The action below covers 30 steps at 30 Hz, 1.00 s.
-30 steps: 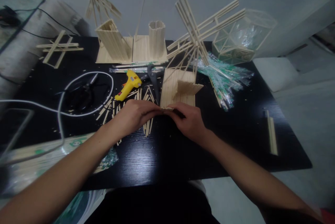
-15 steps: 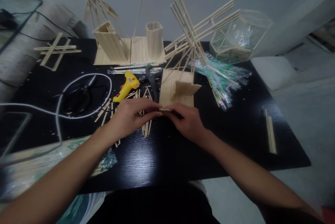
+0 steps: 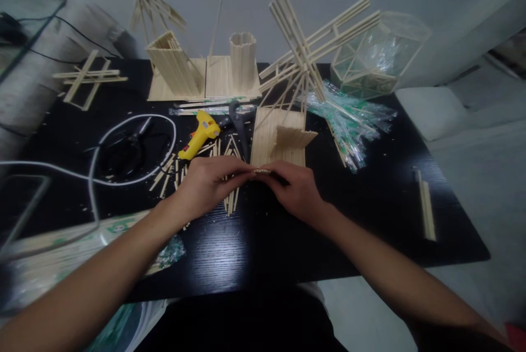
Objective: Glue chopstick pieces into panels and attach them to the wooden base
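Note:
Between my two hands is a small bundle of wooden sticks (image 3: 262,171), seen end-on; whether the sticks are joined cannot be made out. My left hand (image 3: 211,179) pinches its left side between thumb and fingers. From the right, my right hand (image 3: 293,185) grips the other side the same way. Just beyond my hands lies a flat panel of sticks (image 3: 263,132) with a smaller upright stick wall (image 3: 291,141) on it. A yellow glue gun (image 3: 200,135) rests left of the panel, near several short cut sticks (image 3: 230,201).
Stick-built towers (image 3: 175,69) on bases stand at the back, beside a windmill-like stick frame (image 3: 304,58). Plastic-wrapped sticks (image 3: 349,121) lie right of it. A white cable (image 3: 92,176) loops across the left. Loose sticks (image 3: 427,209) lie near the right edge of the black table (image 3: 329,253).
Both hands keep hold of the small stick bundle in nearly the same place. The bundle looks slightly more edge-on, and the view has shifted very little.

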Available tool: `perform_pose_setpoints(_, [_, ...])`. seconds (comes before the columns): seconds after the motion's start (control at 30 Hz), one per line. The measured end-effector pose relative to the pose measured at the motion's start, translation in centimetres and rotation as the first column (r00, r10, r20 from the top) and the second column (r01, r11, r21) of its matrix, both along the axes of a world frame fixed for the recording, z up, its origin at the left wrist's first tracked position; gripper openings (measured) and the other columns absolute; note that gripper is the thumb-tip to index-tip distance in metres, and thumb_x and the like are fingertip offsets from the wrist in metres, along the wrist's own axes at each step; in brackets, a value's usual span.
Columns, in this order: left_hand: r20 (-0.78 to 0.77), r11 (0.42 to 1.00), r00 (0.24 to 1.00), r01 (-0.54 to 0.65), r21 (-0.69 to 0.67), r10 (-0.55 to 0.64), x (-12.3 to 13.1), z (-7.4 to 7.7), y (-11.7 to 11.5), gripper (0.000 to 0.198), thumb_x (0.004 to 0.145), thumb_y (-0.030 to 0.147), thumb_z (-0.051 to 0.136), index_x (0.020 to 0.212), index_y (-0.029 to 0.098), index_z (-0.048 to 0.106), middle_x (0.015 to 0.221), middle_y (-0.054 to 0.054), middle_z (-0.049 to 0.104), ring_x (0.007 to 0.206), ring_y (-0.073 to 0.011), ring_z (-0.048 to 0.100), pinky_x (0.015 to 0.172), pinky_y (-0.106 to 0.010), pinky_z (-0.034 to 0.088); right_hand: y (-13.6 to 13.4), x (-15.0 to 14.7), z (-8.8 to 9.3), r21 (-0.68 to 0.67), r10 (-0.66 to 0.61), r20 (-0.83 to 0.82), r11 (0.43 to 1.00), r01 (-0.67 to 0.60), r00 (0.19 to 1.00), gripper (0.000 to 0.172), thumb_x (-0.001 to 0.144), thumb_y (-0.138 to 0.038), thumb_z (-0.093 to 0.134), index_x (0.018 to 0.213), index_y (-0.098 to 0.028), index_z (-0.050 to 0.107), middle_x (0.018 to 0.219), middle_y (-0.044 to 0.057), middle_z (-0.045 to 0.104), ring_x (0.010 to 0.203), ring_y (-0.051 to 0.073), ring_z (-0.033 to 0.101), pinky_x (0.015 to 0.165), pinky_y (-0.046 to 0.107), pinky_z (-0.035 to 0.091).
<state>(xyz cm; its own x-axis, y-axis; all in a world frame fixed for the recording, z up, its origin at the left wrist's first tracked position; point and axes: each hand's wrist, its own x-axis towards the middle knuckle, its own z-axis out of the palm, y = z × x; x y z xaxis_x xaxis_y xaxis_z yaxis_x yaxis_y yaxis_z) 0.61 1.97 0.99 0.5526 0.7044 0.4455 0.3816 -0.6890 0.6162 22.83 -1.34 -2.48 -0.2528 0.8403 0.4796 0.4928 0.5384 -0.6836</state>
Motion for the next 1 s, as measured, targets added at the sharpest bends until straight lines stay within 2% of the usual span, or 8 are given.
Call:
perform_pose_setpoints(0.17, [0.019, 1.0, 1.0, -0.008, -0.004, 0.008, 0.01, -0.39, -0.01, 0.011, 0.096, 0.026, 0.072, 0.102, 0.019, 0.079, 0.09, -0.002, 0.082, 0.078, -0.0133, 0.077, 0.074, -0.022, 0.059, 0.02, -0.05, 0.13, 0.015, 0.014, -0.014, 1.0, -0.014, 1.0, 0.007, 0.097, -0.021, 0.071, 0.101, -0.022, 0.076, 0.093, 0.002, 0.081, 0.083, 0.017, 0.077, 0.08, 0.027, 0.06])
perform_pose_setpoints(0.33, [0.049, 0.974, 0.996, -0.065, -0.216, 0.078, -0.04, -0.6, 0.23, 0.025, 0.09, 0.038, 0.078, 0.106, 0.019, 0.08, 0.089, -0.004, 0.083, 0.075, -0.015, 0.077, 0.071, -0.023, 0.061, 0.06, -0.09, 0.2, -0.006, 0.007, -0.013, 1.0, -0.007, 1.0, 0.008, 0.097, -0.023, 0.07, 0.102, -0.023, 0.077, 0.096, 0.002, 0.082, 0.084, 0.018, 0.077, 0.081, 0.03, 0.061])
perform_pose_setpoints(0.4, [0.045, 0.965, 0.996, -0.067, -0.254, 0.081, -0.07, -0.49, 0.3, 0.03, 0.089, 0.041, 0.079, 0.109, 0.019, 0.079, 0.09, -0.004, 0.083, 0.074, -0.0153, 0.077, 0.069, -0.023, 0.061, 0.07, -0.06, 0.19, -0.017, 0.005, -0.004, 1.0, -0.005, 1.0, 0.009, 0.098, -0.024, 0.07, 0.103, -0.024, 0.077, 0.097, 0.003, 0.082, 0.084, 0.018, 0.077, 0.081, 0.031, 0.061])
perform_pose_setpoints(0.53, [0.012, 0.993, 1.0, -0.006, -0.117, 0.007, -0.06, -0.12, 0.32, 0.017, 0.094, 0.035, 0.075, 0.097, 0.019, 0.08, 0.086, -0.003, 0.08, 0.074, -0.0137, 0.074, 0.07, -0.024, 0.057, 0.07, 0.04, 0.15, -0.007, 0.005, -0.009, 1.0, -0.005, 1.0, 0.008, 0.097, -0.022, 0.071, 0.101, -0.022, 0.077, 0.093, 0.002, 0.081, 0.082, 0.017, 0.076, 0.08, 0.029, 0.06])
perform_pose_setpoints(0.63, [-0.006, 0.999, 1.0, 0.008, -0.045, -0.008, -0.04, 0.11, 0.28, 0.016, 0.097, 0.032, 0.071, 0.095, 0.018, 0.078, 0.083, -0.003, 0.078, 0.073, -0.0133, 0.073, 0.07, -0.023, 0.056, 0.08, 0.08, 0.2, -0.008, 0.008, -0.006, 1.0, -0.008, 1.0, 0.006, 0.096, -0.022, 0.072, 0.1, -0.022, 0.077, 0.092, 0.001, 0.081, 0.081, 0.017, 0.076, 0.078, 0.028, 0.059])
perform_pose_setpoints(0.8, [-0.06, 0.999, 0.997, 0.048, 0.005, -0.047, -0.15, 0.29, 0.18, 0.013, 0.1, 0.028, 0.067, 0.1, 0.018, 0.076, 0.088, -0.003, 0.079, 0.078, -0.0137, 0.075, 0.073, -0.023, 0.056, 0.06, 0.05, 0.3, 0.003, 0.004, -0.007, 1.0, -0.004, 1.0, 0.005, 0.096, -0.022, 0.072, 0.099, -0.022, 0.076, 0.091, 0.001, 0.081, 0.08, 0.017, 0.076, 0.078, 0.026, 0.058])
perform_pose_setpoints(1.0, [-0.053, 0.998, 0.998, 0.048, 0.043, -0.046, -0.09, 0.05, 0.16, 0.013, 0.1, 0.027, 0.066, 0.102, 0.017, 0.075, 0.09, -0.004, 0.079, 0.079, -0.0141, 0.075, 0.074, -0.024, 0.057, 0.04, 0.06, 0.32, -0.037, -0.007, 0.013, 0.999, 0.007, 1.0, 0.007, 0.097, -0.026, 0.07, 0.099, -0.023, 0.077, 0.091, 0.001, 0.081, 0.078, 0.017, 0.075, 0.077, 0.028, 0.059])
